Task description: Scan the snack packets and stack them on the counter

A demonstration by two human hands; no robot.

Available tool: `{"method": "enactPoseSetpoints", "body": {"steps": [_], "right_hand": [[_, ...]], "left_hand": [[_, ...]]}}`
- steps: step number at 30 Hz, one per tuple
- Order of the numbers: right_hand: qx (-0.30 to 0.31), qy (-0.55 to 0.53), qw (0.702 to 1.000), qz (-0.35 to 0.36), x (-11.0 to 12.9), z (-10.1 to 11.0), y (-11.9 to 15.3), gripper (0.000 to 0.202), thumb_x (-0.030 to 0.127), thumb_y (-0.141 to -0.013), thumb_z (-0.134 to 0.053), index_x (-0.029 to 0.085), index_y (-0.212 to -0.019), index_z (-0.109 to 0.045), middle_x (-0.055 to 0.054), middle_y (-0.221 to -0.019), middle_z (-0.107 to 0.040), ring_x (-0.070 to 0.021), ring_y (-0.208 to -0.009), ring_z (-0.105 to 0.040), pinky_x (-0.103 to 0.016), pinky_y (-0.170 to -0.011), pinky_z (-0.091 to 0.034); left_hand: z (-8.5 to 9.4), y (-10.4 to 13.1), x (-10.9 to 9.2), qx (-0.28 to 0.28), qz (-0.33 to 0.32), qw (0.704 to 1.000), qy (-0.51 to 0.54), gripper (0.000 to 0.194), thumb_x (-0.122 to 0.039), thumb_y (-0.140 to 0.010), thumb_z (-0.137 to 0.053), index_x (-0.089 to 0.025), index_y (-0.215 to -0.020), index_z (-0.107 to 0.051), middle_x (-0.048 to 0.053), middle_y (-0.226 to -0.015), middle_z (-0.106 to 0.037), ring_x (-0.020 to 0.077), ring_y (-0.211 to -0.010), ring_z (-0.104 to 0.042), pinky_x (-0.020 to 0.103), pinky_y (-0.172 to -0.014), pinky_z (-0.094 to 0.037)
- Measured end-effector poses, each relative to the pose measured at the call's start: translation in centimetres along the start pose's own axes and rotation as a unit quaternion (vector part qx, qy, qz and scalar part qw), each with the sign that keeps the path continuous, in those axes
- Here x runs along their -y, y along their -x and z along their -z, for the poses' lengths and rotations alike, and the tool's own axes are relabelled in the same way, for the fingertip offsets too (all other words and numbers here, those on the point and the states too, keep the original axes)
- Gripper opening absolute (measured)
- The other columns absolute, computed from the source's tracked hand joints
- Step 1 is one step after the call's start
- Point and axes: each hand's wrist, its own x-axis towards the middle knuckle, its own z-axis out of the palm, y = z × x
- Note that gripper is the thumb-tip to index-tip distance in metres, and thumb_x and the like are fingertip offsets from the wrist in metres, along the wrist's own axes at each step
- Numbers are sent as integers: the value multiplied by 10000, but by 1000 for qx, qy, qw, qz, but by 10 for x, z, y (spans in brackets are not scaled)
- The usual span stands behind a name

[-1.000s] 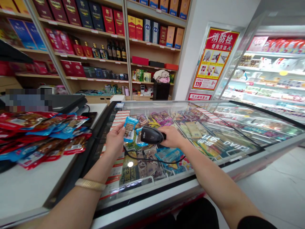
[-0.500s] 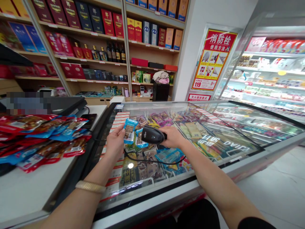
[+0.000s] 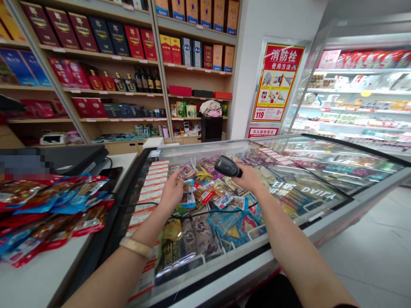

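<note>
1. While the right hand holds a black scanner above the freezer's glass, its fingers are curled around the grip, and the scanner's head points toward the left hand.
2. The left hand hangs near the small snack packets, thumb and fingertips drawn close together; I cannot tell whether they pinch anything. A pale bracelet circles the wrist.
3. These packets, blue, red and clear with brown contents, lie loosely grouped on the glass lid, between the 2 hands and below the scanner. A black cable crosses the glass just in front of them.
4. Under the lid, the freezer contains white wire baskets filled with bagged goods: purple bags toward the back, pale blue bags and brown-patterned bags nearer the front. Red-and-white labels line its left side.
5. On the white desk to the left, a larger heap of red and blue packs shows brown food through clear windows.
6. Behind, wooden shelves hold boxes and bottles; at right, a lit cabinet holds rows of packaged goods.
</note>
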Motion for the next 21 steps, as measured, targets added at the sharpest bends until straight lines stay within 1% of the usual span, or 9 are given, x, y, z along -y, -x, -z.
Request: {"method": "enactPoseSetpoints", "body": {"steps": [1, 3, 7, 10, 12, 15, 17, 19, 21], "right_hand": [[1, 1, 1000, -4, 0, -1, 1, 265, 288, -732, -658, 215, -984, -689, -53, -906, -729, -236, -847, -672, -275, -715, -458], [6, 6, 1000, -10, 1, -4, 2, 285, 289, -739, -652, 220, -1013, -687, -52, -902, -733, -233, -842, -673, -273, -714, -453], [21, 23, 999, -18, 2, -9, 6, 250, 297, -724, -655, 223, -960, -690, -51, -881, -731, -228, -800, -663, -269, -683, -439], [34, 10, 999, 4, 2, -13, 11, 215, 298, -719, -641, 218, -912, -687, -45, -837, -718, -212, -766, -652, -261, -671, -436], [24, 6, 1000, 13, 2, -15, 15, 216, 307, -715, -631, 210, -901, -681, -59, -836, -713, -226, -786, -653, -273, -682, -447], [-10, -7, 1000, 21, 2, -16, 21, 269, 283, -719, -595, 202, -966, -668, -80, -909, -717, -244, -839, -660, -299, -716, -472], [-32, -18, 999, 23, 3, -17, 25, 261, 286, -735, -580, 183, -963, -656, -86, -868, -710, -242, -800, -662, -307, -699, -485], [-48, -20, 998, 38, 6, -17, 27, 240, 286, -749, -561, 175, -945, -643, -82, -813, -696, -233, -741, -656, -308, -665, -493], [-58, -28, 996, 55, 8, -17, 29, 229, 275, -755, -546, 177, -944, -630, -77, -796, -687, -223, -718, -652, -300, -640, -501]], "left_hand": [[5, 2, -1, -15, -15, 1000, -16, 314, -215, -706, -585, -204, -998, -700, 78, -1069, -721, 265, -1086, -623, 426, -994, -445], [19, 7, -1, -53, -16, 998, -21, 316, -265, -735, -545, -191, -1005, -691, 76, -1054, -717, 263, -1089, -613, 420, -988, -446], [45, 17, 2, -155, 31, 987, 21, 286, -298, -742, -519, -176, -951, -672, 67, -1003, -710, 236, -1014, -631, 388, -942, -467], [53, 24, 5, -192, 51, 980, 19, 277, -328, -764, -526, -187, -959, -663, 51, -978, -702, 219, -973, -638, 374, -915, -478], [53, 31, 6, -181, 39, 982, -31, 269, -356, -793, -528, -194, -956, -667, 48, -985, -700, 220, -993, -631, 375, -940, -465], [53, 44, 7, -150, 0, 983, -104, 265, -379, -829, -526, -199, -956, -673, 55, -1008, -699, 231, -1030, -621, 378, -977, -444], [55, 51, 7, -144, -18, 982, -125, 257, -382, -850, -518, -209, -961, -671, 55, -997, -699, 231, -1019, -627, 368, -963, -455], [58, 56, 9, -136, -15, 982, -134, 231, -366, -862, -514, -224, -960, -669, 51, -980, -698, 226, -999, -636, 358, -937, -473], [60, 58, 11, -120, 3, 984, -132, 204, -339, -867, -516, -239, -961, -667, 51, -985, -696, 226, -996, -641, 358, -930, -484]]}}
